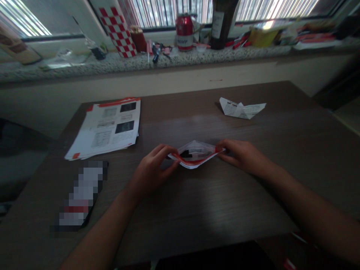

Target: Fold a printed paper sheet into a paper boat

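Note:
A folded piece of printed paper (195,154), white with red and black print, is held just above the brown wooden table (197,202) at its middle. My left hand (153,168) pinches its left corner. My right hand (243,154) pinches its right corner. The two hands pull the folded paper apart, so its top edge gapes open between them.
A finished paper boat (241,108) stands at the back right of the table. A stack of printed sheets (108,127) lies at the back left, with a blurred-out phone (81,195) in front of it. The stone windowsill (168,60) behind holds a red can (184,32), a dark bottle (222,22) and clutter.

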Demonstrator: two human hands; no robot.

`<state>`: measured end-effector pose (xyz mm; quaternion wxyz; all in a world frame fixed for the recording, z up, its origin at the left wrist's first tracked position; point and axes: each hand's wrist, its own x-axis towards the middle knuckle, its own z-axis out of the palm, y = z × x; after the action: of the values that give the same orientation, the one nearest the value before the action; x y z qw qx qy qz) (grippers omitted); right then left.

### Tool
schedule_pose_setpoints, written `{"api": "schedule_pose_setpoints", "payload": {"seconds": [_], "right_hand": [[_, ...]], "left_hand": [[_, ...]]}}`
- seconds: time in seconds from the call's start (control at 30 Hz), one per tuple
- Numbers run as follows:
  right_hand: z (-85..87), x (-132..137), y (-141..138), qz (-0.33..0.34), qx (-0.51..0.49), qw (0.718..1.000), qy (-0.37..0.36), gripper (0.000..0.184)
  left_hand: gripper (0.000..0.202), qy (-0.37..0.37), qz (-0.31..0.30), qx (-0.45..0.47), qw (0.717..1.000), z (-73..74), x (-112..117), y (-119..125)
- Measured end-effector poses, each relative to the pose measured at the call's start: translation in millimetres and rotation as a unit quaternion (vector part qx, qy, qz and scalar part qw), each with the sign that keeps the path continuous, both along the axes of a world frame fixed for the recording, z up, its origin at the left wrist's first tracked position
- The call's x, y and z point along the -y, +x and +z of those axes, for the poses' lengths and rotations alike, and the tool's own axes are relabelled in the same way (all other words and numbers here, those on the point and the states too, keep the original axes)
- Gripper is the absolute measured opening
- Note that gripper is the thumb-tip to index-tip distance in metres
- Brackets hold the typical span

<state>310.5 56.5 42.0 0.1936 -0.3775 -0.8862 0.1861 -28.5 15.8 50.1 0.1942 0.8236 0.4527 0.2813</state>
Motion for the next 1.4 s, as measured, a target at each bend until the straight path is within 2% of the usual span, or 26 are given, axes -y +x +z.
{"api": "schedule_pose_setpoints", "payload": {"seconds": [0.53,0.83,1.0,1.07,1.2,1.4], "right_hand": [[0.1,-1.6,0.4,-0.04,-0.001,0.999,-0.002,0.013],[-4.2,-6.1,1.6,-0.048,-0.051,0.996,-0.059,0.016],[0.0,-9.8,2.2,-0.039,-0.078,0.992,-0.087,0.028],[-0.7,-15.8,5.8,-0.079,-0.1,0.989,-0.069,0.026],[-7.4,-38.4,24.5,-0.228,-0.141,0.963,0.018,0.027],[-22.6,-73.2,74.2,-0.373,-0.108,0.907,0.161,0.048]], "left_hand": [[0.013,0.021,-0.01,-0.014,1.0,-3.7,-0.5,-1.3],[0.019,0.015,-0.028,-0.013,0.999,-4.8,0.1,-5.4],[0.015,0.015,-0.015,0.003,1.0,-8.0,-1.9,-3.9],[0.014,0.007,-0.012,0.012,1.0,-9.0,-2.9,-3.7],[0.015,0.004,-0.008,0.028,1.0,-9.6,-4.2,-3.8],[0.014,-0.006,-0.003,0.04,0.999,-7.5,-2.3,-1.9]]}}
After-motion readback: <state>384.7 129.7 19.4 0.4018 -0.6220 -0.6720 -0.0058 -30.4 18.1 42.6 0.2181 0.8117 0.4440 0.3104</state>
